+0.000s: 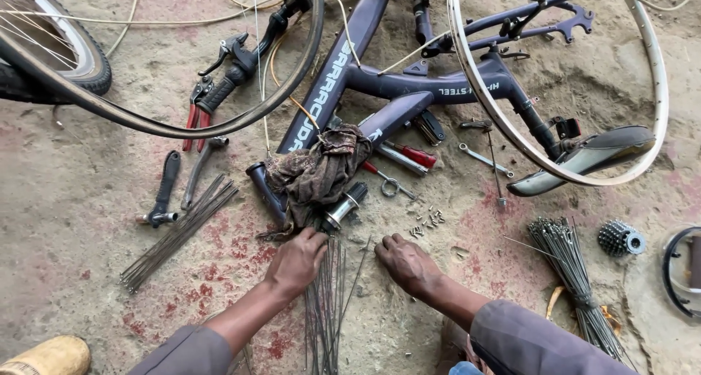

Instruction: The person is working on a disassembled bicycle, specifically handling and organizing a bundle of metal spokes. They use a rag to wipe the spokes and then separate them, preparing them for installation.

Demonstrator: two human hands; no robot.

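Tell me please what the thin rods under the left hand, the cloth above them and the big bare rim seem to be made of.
The thin rods under the left hand look like bare grey metal wire, straight, stiff and dull. The cloth looks like worn woven fabric, brown, stained and crumpled into soft folds. The bare rim looks like light metal, probably aluminium or steel, with a pale, smooth, slightly shiny face.

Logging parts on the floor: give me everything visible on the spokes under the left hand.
The spokes are a loose spread of thin, straight, dark grey metal wires lying flat on the dusty concrete floor, running roughly toward the camera from the wheel hub by the rag. They are not tied. The left hand rests on their upper ends, fingers spread; the right hand lies beside them on the floor, apart. One spoke angles off to the right.
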